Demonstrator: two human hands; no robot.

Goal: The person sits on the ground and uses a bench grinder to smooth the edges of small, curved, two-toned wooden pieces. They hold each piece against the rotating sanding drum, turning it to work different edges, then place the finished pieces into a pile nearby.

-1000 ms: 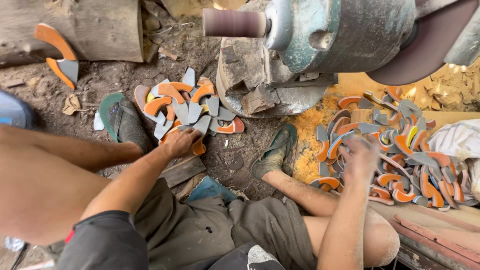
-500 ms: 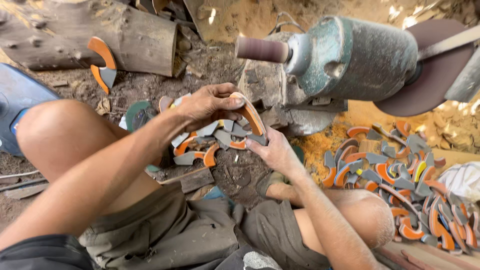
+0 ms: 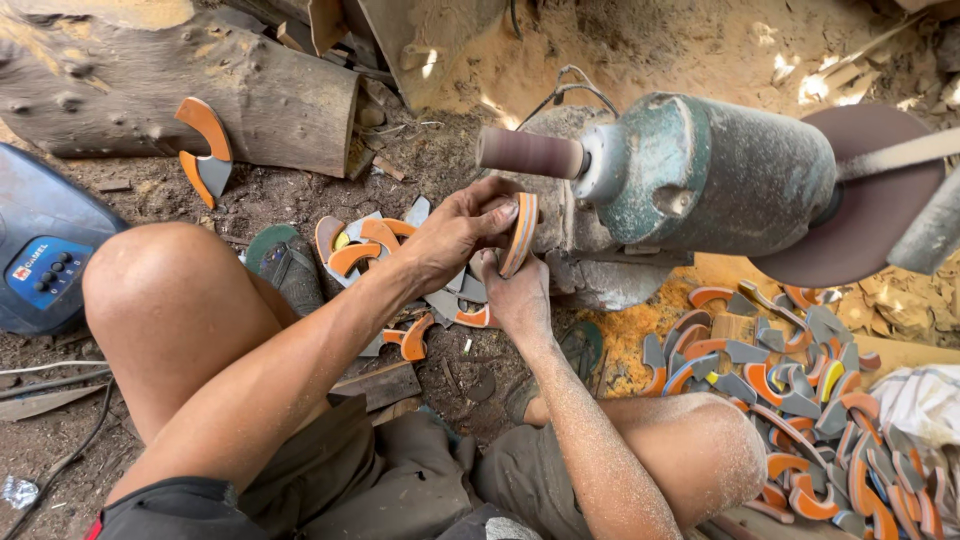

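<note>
**Holding one curved piece under the sanding drum**

Gripping it with both hands: your left hand [image 3: 455,235] comes in from above-left, fingers wrapped narrow over the top edge of the curved piece [image 3: 520,235]. Your right hand [image 3: 515,295] sits under it, fingers pinching the lower end. Both closed on the same piece.

Landmark is the drum [image 3: 530,152], the brownish cylinder sticking out of the green motor [image 3: 715,175].

- Piece: just below the drum, on edge, orange face with a pale rim. Cannot tell if it touches the drum.
- Motor: right of the drum, same axis. A dark disc [image 3: 870,200] is on its far end.
- Small pile [image 3: 385,265] of orange and grey pieces: on the dirt below-left of the drum, behind your left wrist.
- Big pile [image 3: 810,400]: below-right of the drum, past your right knee, beside orange sawdust.
- Log [image 3: 180,95]: far left of the drum, with one orange-grey piece [image 3: 205,150] leaning against it.
- Blue device [image 3: 45,255]: further left and lower, by your left knee.
- Sandalled feet: one foot [image 3: 285,265] left of the small pile, the other below the drum.

Forearms dusted with sawdust.
</note>
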